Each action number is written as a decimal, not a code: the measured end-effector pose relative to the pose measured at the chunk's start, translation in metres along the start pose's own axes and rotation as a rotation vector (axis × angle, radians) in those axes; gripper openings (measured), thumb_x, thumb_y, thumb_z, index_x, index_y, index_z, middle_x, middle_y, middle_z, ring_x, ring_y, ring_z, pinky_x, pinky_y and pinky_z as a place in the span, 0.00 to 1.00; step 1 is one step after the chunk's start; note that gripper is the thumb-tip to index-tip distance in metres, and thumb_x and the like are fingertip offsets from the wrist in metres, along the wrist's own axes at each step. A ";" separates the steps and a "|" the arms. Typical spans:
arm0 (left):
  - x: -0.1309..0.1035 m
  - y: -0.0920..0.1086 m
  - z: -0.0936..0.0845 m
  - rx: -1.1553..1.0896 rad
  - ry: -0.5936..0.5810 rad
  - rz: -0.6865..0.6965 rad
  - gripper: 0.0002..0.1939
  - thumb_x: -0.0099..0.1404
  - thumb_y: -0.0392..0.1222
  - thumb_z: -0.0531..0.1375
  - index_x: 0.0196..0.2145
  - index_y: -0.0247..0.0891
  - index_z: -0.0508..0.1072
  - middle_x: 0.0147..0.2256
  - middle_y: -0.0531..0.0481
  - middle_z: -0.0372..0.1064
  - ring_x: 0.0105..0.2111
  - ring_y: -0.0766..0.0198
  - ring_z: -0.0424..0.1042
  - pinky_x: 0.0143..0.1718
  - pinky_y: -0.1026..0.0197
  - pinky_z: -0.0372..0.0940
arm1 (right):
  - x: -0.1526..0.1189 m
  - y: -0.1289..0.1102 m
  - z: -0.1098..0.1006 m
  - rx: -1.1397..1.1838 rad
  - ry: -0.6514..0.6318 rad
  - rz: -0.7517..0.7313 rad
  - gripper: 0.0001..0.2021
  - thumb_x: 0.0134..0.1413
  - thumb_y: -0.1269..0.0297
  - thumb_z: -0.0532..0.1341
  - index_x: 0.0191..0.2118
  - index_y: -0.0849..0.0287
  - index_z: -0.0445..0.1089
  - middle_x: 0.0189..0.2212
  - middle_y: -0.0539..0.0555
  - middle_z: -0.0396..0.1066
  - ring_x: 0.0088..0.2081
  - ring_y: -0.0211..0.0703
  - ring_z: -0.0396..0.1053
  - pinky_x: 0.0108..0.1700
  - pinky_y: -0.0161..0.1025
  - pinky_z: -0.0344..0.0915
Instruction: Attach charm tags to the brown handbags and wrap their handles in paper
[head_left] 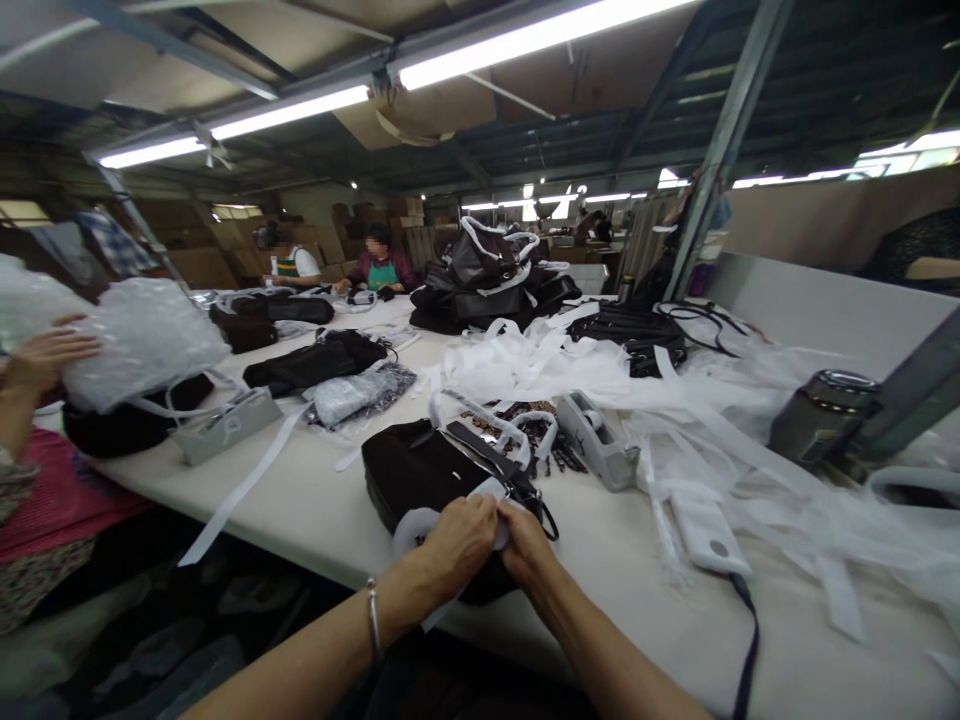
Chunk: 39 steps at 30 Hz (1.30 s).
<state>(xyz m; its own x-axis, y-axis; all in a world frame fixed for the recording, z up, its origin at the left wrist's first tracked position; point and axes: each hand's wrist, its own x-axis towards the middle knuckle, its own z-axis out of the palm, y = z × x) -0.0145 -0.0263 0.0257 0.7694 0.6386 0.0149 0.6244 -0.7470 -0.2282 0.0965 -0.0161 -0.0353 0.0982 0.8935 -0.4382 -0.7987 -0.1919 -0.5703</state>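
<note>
A black handbag [420,462] lies at the table's front edge, its handles [517,440] wrapped in white material. Over the near side of the bag, my left hand [466,540] is closed on a white wrapping strip [489,488]. My right hand [527,545] pinches the same strip close beside it, the fingertips of both hands nearly touching. A round white roll [415,530] shows under my left wrist. My fingers partly hide what lies between them.
A grey tape dispenser [598,440] stands right of the bag, near loose white strips [525,365]. Farther right are a white corded device [705,530] and a dark flask [825,415]. Bags are piled [487,270] behind. At left, a co-worker's hand [49,355] touches clear plastic wrapping.
</note>
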 end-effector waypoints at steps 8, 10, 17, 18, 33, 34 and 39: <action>-0.010 0.004 -0.002 0.132 0.135 0.087 0.17 0.67 0.29 0.51 0.52 0.29 0.68 0.47 0.39 0.70 0.43 0.55 0.70 0.37 0.55 0.63 | -0.002 0.002 -0.001 0.000 -0.016 -0.039 0.14 0.28 0.70 0.75 0.23 0.62 0.70 0.21 0.50 0.73 0.24 0.36 0.70 0.29 0.32 0.69; -0.017 0.001 -0.010 0.124 0.114 0.039 0.17 0.68 0.30 0.50 0.53 0.31 0.67 0.45 0.40 0.70 0.42 0.54 0.69 0.38 0.54 0.63 | 0.004 0.005 -0.001 0.003 0.021 -0.044 0.13 0.29 0.71 0.75 0.23 0.62 0.70 0.20 0.49 0.73 0.23 0.37 0.69 0.29 0.34 0.69; -0.083 -0.024 -0.023 0.011 -0.087 -0.064 0.13 0.68 0.30 0.51 0.47 0.38 0.69 0.44 0.42 0.70 0.43 0.54 0.68 0.43 0.53 0.62 | 0.017 0.015 0.005 0.035 0.115 -0.047 0.12 0.31 0.68 0.75 0.25 0.60 0.72 0.23 0.52 0.76 0.29 0.46 0.74 0.33 0.42 0.73; -0.095 -0.029 -0.025 -0.022 -0.112 -0.071 0.15 0.68 0.30 0.52 0.49 0.39 0.69 0.45 0.43 0.70 0.43 0.54 0.68 0.43 0.54 0.62 | 0.016 0.016 0.006 0.041 0.119 -0.048 0.13 0.30 0.68 0.75 0.26 0.60 0.73 0.24 0.52 0.77 0.30 0.47 0.74 0.34 0.42 0.73; 0.025 -0.037 -0.020 -0.218 -0.174 -0.337 0.15 0.70 0.42 0.50 0.45 0.33 0.71 0.41 0.36 0.74 0.44 0.48 0.73 0.44 0.50 0.65 | 0.008 0.014 0.008 0.094 0.062 0.022 0.16 0.26 0.69 0.76 0.27 0.61 0.74 0.23 0.52 0.78 0.28 0.49 0.76 0.34 0.43 0.74; 0.023 -0.040 -0.019 -0.224 -0.211 -0.330 0.15 0.69 0.43 0.52 0.46 0.33 0.71 0.41 0.36 0.74 0.42 0.47 0.74 0.42 0.50 0.66 | 0.008 0.015 0.008 0.086 0.055 0.028 0.16 0.25 0.69 0.76 0.27 0.62 0.75 0.23 0.52 0.78 0.28 0.49 0.76 0.34 0.43 0.74; 0.027 -0.052 -0.033 -0.228 -0.308 -0.251 0.09 0.56 0.39 0.63 0.35 0.32 0.75 0.36 0.33 0.76 0.38 0.41 0.76 0.37 0.49 0.67 | 0.006 0.020 0.010 0.045 0.063 0.010 0.17 0.24 0.70 0.76 0.29 0.63 0.77 0.26 0.53 0.79 0.28 0.47 0.75 0.36 0.42 0.74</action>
<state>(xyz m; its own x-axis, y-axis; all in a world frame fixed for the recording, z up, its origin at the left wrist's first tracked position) -0.0215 0.0232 0.0703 0.5365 0.8043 -0.2555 0.8265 -0.5619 -0.0334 0.0753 -0.0102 -0.0422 0.1261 0.8639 -0.4876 -0.8255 -0.1812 -0.5346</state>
